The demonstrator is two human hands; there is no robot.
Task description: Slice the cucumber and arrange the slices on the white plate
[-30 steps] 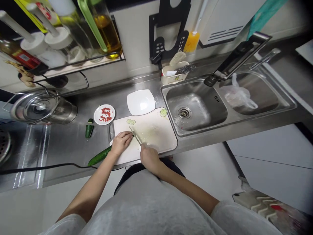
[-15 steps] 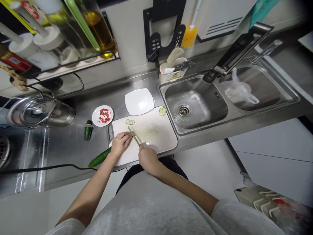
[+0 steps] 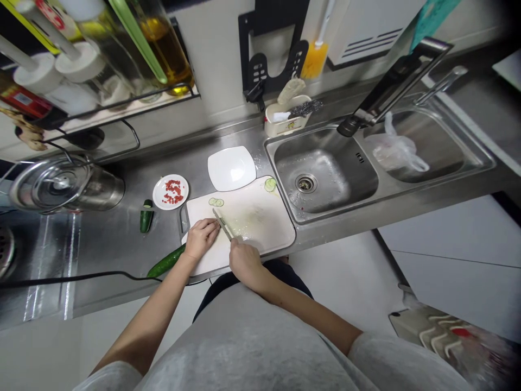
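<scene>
A long green cucumber (image 3: 166,262) slants from the counter onto the white cutting board (image 3: 268,233). My left hand (image 3: 200,237) is closed over its upper end, fingers bent, hiding that part. Beside those fingertips the blade of a knife (image 3: 222,224) stands against the cucumber's cut end; my right hand (image 3: 246,262) is wrapped around the handle. A few thin cucumber slices (image 3: 216,202) lie just past the knife tip. More slices (image 3: 269,184) are piled at the board's far right corner. Wet patches show on the board.
Behind the board are a white square plate (image 3: 232,169) and a small round plate (image 3: 158,196) of chopped red pieces. A cut cucumber piece (image 3: 146,221) lies left. The sink (image 3: 325,190) adjoins on the right; a steel pot (image 3: 101,187) stands far left. A black cord (image 3: 81,276) crosses the counter.
Almost nothing differs. My right hand and the knife have shifted very slightly toward the left; my left hand stays in place on the cucumber.
</scene>
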